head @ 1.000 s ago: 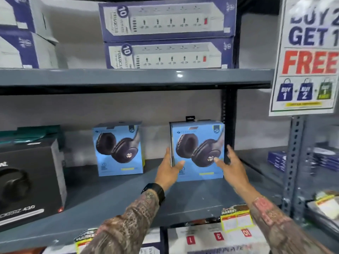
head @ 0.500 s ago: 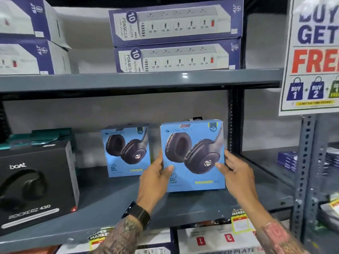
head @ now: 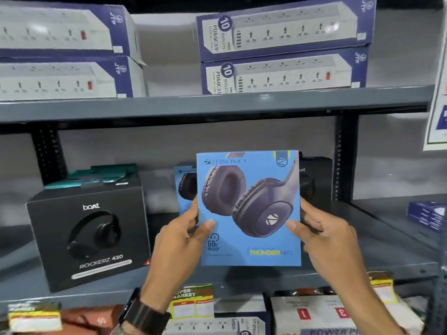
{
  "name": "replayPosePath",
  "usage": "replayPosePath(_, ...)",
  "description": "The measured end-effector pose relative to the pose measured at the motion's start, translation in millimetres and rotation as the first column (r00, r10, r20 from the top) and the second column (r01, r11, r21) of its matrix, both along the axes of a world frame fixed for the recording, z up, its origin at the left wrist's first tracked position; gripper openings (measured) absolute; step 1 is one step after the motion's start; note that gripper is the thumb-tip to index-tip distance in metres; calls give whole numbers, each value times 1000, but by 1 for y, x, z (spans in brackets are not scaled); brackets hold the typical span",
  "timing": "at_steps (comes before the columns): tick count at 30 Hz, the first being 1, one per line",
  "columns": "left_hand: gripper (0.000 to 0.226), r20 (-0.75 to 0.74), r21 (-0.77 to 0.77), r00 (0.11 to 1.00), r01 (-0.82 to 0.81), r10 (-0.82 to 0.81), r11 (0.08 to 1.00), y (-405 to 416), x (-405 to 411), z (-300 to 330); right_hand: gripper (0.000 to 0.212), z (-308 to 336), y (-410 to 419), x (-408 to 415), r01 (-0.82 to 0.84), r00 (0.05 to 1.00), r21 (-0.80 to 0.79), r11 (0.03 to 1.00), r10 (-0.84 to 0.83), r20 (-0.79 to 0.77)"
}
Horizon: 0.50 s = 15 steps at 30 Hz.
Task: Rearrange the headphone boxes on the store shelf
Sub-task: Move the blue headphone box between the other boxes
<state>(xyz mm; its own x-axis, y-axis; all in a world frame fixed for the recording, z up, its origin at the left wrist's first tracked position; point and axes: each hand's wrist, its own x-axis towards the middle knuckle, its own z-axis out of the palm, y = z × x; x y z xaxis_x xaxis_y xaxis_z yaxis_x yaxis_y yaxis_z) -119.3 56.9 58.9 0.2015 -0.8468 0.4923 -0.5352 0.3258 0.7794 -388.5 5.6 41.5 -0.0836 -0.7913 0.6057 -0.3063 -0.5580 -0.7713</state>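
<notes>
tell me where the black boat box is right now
In the head view, the black boat box stands on the left of the middle shelf, in front of teal boxes and left of the held blue box.

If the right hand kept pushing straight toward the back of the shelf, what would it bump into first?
Probably the black box standing behind the blue headphone box that the right hand holds. Depth is hard to judge here, so it might slip past it.

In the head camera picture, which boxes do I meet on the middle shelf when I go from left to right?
Black headphone box → second blue headphone box, partly hidden → blue headphone box, held by the left hand and the right hand → another black box behind it.
</notes>
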Motion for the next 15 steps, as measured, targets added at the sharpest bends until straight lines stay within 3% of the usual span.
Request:
replayPosePath(7,53,-23,5,999,-28,28,1000,-22,32,-12,61,-2,-23,39,-20,1000,-13,1000,20,0)
replayPosePath(15,40,-355,65,931,-67,86,996,-99,54,-26,51,-7,-94,119,12,997,94,996,-19,77)
